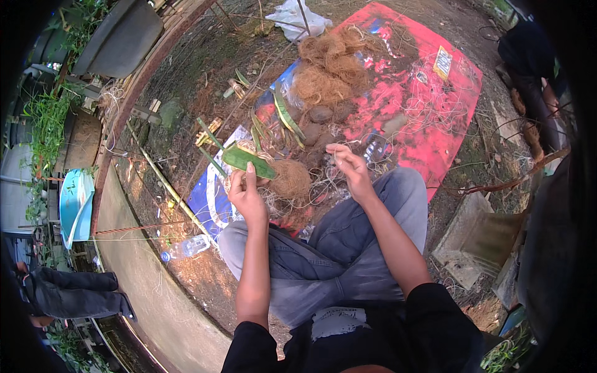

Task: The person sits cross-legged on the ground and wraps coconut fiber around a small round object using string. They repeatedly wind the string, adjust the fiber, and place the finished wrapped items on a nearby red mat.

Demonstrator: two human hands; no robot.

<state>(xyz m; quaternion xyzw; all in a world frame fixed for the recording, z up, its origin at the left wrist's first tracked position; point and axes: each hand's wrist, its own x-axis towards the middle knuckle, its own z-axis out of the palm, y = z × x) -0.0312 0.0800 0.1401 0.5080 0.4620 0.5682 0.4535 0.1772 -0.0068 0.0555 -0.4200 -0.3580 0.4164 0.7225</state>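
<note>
In my left hand (248, 196) is a thick green leaf piece (247, 162), pinched between thumb and fingers. Pale string and a round bundle of brown fibre (290, 180) lie just past it. My right hand (350, 170) is raised over the mat with its fingers curled; a thin pale string seems to run near the fingertips, but whether they pinch it I cannot tell. Beyond my hands, a pile of brown fibre (326, 77), long green leaf pieces (285, 112) and dark round clumps (321, 113) rest on the red and blue mat (429, 107).
Loose string (433, 109) tangles over the mat's right part. A plastic bottle (186, 248) lies left of my knee, near a long thin stick (163, 179). A white plastic bag (298, 21) is at the far edge. Another person's legs (74, 291) show at left; concrete blocks (480, 238) sit at right.
</note>
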